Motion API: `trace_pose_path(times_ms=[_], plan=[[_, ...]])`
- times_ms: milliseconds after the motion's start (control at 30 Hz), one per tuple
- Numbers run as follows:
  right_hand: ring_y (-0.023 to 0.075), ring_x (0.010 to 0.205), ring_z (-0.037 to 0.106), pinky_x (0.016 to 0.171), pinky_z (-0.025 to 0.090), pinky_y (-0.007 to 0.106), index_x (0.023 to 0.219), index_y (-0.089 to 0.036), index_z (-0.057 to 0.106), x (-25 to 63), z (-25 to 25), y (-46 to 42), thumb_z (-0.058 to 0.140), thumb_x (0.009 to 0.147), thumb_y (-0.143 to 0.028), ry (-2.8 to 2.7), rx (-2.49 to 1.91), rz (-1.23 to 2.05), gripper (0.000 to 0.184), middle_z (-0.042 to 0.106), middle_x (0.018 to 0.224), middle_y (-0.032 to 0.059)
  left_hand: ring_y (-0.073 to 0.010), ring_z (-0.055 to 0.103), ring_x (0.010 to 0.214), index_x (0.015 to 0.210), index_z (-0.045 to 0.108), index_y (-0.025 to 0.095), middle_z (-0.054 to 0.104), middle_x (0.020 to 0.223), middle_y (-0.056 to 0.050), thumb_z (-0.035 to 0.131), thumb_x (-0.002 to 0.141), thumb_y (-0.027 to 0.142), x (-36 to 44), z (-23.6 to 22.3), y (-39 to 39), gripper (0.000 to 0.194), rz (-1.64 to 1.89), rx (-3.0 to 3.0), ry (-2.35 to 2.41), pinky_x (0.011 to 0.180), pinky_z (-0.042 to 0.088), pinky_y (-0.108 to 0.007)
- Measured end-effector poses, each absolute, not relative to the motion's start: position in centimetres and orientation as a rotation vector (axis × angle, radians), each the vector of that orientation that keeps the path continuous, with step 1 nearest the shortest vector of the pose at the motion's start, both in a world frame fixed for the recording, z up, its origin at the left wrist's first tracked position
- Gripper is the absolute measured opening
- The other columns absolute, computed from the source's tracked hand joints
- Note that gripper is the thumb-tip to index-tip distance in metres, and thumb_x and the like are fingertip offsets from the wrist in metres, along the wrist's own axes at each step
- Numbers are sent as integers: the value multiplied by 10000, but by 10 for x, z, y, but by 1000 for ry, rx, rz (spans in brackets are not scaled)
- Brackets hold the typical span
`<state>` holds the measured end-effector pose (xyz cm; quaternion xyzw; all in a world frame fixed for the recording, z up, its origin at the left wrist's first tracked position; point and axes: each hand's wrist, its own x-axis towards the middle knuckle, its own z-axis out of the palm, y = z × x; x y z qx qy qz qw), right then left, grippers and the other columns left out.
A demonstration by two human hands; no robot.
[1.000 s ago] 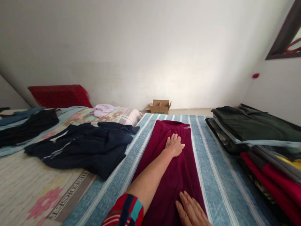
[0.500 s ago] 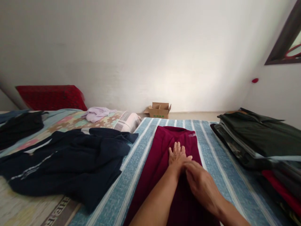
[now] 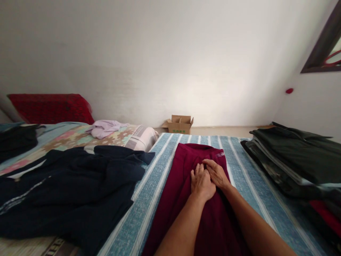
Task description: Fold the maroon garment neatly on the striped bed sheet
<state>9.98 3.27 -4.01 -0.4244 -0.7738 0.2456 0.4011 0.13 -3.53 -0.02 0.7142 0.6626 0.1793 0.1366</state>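
Both hands lie flat, fingers loosely spread and gripping nothing, on a maroon garment (image 3: 191,199) stretched along the blue striped bed cover (image 3: 247,185), the left hand (image 3: 201,182) touching the right hand (image 3: 216,173) near its far end. A dark navy garment (image 3: 80,185) lies at 9 o'clock, a stack of folded clothes (image 3: 295,156) at 3 o'clock, and a cardboard box (image 3: 179,124) at 12 o'clock.

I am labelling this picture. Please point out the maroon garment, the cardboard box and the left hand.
maroon garment (image 3: 183,185), head view, flat left part.
cardboard box (image 3: 179,125), head view, front wall.
left hand (image 3: 201,183), head view, back of hand.
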Motion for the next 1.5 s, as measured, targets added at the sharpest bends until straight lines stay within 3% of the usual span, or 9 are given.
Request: trace_pose_path(times_ms=[100, 233, 467, 633, 833, 967, 1200, 1500], plan=[[195, 1134, 538, 1000, 398, 360, 1114, -142, 611, 100, -46, 34, 346, 880, -257, -1952, -1053, 621, 372, 603, 1185, 113, -222, 417, 1261, 1140, 592, 128, 503, 1335, -118, 511, 720, 159, -4, 3, -30, 429, 726, 1953, 1907, 1076, 286, -342], [203, 1214, 473, 1040, 353, 385, 1108, -172, 632, 96, -47, 34, 396, 855, -185, -2026, -1050, 571, 346, 567, 1257, 93, -150, 577, 1053, 1034, 620, 145, 651, 1119, -77, 480, 738, 91, -14, 8, -21, 332, 912, 1757, 2018, 964, 397, -234], [189, 1228, 463, 1033, 368, 377, 1144, -196, 620, 94, -41, 30, 368, 873, -137, -2087, -1113, 488, 374, 546, 1289, 80, -229, 594, 1026, 962, 639, 165, 675, 1047, -114, 496, 730, 89, -33, 13, 1, 283, 790, 1678, 2277, 887, 429, -319], [189, 1237, 453, 1029, 368, 372, 1165, -194, 604, 94, -42, 30, 354, 891, -147, -2112, -1123, 461, 374, 525, 1311, 86, -246, 645, 893, 803, 682, 177, 707, 917, -121, 530, 736, 196, -39, 12, 24, 167, 650, 1626, 2340, 738, 455, -305], [197, 1226, 459, 1010, 381, 353, 1196, -182, 576, 94, -39, 28, 333, 897, -147, -2145, -1120, 424, 387, 516, 1315, 89, -242, 658, 827, 789, 710, 158, 716, 873, -130, 594, 708, 333, -43, 13, 48, 225, 564, 1655, 2263, 680, 455, -283], [204, 1233, 449, 1006, 379, 360, 1205, -191, 569, 94, -37, 27, 342, 877, -121, -2164, -1155, 422, 405, 507, 1326, 84, -238, 657, 813, 756, 715, 154, 718, 835, -122, 623, 675, 271, -44, 11, 58, 170, 571, 1684, 2216, 691, 456, -277], [205, 1219, 464, 998, 375, 334, 1222, -159, 546, 93, -35, 26, 325, 864, -92, -2211, -1203, 389, 426, 465, 1364, 99, -196, 638, 822, 813, 716, 154, 716, 847, -82, 538, 747, 203, -42, 1, 68, 196, 764, 1718, 2142, 717, 454, -259], [222, 1250, 429, 1015, 349, 357, 1255, -166, 517, 92, -39, 29, 339, 855, -89, -2262, -1225, 378, 445, 434, 1390, 97, -162, 620, 732, 696, 704, 140, 697, 717, -40, 521, 712, 139, -50, 2, 68, 184, 862, 1790, 1987, 693, 453, -241]])
